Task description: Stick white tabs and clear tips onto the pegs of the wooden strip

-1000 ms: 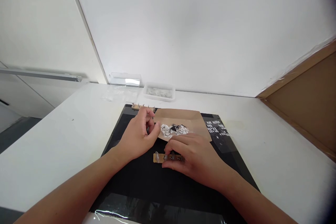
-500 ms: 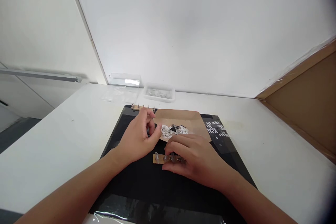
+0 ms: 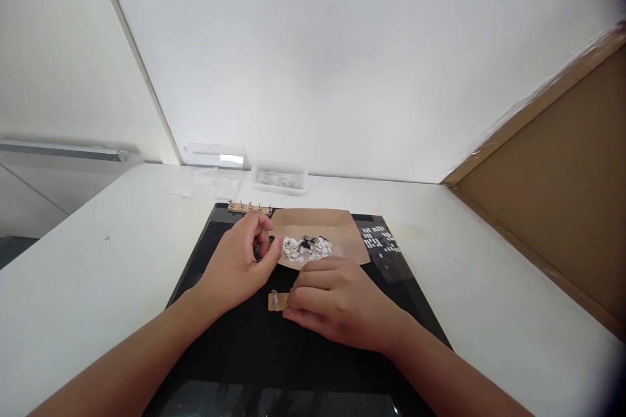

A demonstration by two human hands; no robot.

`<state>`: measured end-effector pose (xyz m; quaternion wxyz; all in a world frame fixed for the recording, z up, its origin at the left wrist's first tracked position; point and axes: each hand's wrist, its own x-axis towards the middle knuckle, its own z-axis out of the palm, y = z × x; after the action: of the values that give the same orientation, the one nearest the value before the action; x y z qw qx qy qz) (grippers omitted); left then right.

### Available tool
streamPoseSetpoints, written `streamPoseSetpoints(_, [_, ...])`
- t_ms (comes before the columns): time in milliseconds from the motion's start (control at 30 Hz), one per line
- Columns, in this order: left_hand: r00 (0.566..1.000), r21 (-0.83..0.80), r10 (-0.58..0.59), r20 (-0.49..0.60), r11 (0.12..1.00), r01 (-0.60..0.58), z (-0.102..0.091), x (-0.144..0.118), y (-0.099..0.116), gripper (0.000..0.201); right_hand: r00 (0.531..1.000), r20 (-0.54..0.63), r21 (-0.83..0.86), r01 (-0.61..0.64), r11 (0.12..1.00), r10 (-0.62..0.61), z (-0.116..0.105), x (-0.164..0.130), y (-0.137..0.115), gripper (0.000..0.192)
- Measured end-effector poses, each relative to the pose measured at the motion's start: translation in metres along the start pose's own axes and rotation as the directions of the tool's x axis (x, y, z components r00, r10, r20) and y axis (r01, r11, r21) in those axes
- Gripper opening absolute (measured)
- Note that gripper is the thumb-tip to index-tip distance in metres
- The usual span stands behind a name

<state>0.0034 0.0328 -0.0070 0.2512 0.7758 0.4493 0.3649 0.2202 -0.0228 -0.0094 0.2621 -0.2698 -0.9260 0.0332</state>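
Observation:
In the middle of the black work board (image 3: 235, 345) lies a short tan strip (image 3: 280, 302). A clear piece like a false nail tip (image 3: 274, 300) stands at its left end. My right hand (image 3: 337, 303) is closed over the rest of the strip, hiding it, with thumb and fingers drawn together at it. My left hand (image 3: 239, 260) hovers to the left, fingers curled and thumb close to them. Something dark shows between those fingers, but its kind is unclear. Just beyond the hands sits a brown paper tray (image 3: 342, 228) holding small white pieces (image 3: 293, 249) and black scraps (image 3: 308, 243).
A second tan strip with metal pegs (image 3: 249, 208) lies at the board's far left edge. Behind it stand a white tub (image 3: 278, 180) of clear pieces, a clear plastic box (image 3: 215, 156) and plastic bags (image 3: 205, 182). White tabs (image 3: 376, 238) lie at the right. A cardboard panel (image 3: 552, 189) borders the right.
The view has swung slightly right. My right hand has closed further over the strip, covering the clear tips and pegs that showed before. My left hand keeps much the same pose.

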Motion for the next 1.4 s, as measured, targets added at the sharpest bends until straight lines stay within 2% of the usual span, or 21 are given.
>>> streamPoseSetpoints(167, [1.0,0.02,-0.003,0.002,1.0,0.003,0.0,0.001,-0.001,0.013,0.999,-0.009,-0.004,-0.04,0.999,0.04,0.001,0.002,-0.002,0.028])
streamPoseSetpoints(467, [1.0,0.016,-0.02,-0.004,1.0,0.02,0.001,0.001,-0.003,0.014,0.998,-0.016,0.03,-0.058,0.998,0.059,0.001,0.005,-0.003,0.023])
streamPoseSetpoints(667, [0.999,0.013,-0.01,-0.036,1.0,0.011,0.0,0.003,-0.009,0.014,1.0,-0.007,-0.075,-0.002,0.997,0.002,0.002,0.004,-0.005,0.029])
streamPoseSetpoints(933, [0.999,0.037,0.018,-0.046,0.999,-0.016,-0.001,0.004,-0.012,0.017,0.999,0.045,-0.22,0.038,0.975,-0.029,-0.003,0.005,-0.012,0.02])
streamPoseSetpoints(1067, [0.997,0.063,0.03,-0.072,0.998,-0.026,0.0,0.005,-0.013,0.018,1.0,0.008,-0.213,0.013,0.977,-0.012,0.002,0.004,-0.014,0.021])
streamPoseSetpoints(1167, [0.996,0.074,0.034,-0.081,0.997,-0.027,0.0,0.006,-0.014,0.017,1.0,-0.022,-0.197,-0.019,0.98,0.015,0.006,0.003,-0.013,0.009])
streamPoseSetpoints(1400, [0.996,0.117,0.02,-0.089,0.993,-0.01,-0.004,0.01,-0.02,0.016,0.996,-0.07,-0.084,-0.053,0.995,0.047,0.006,0.004,-0.009,0.02])
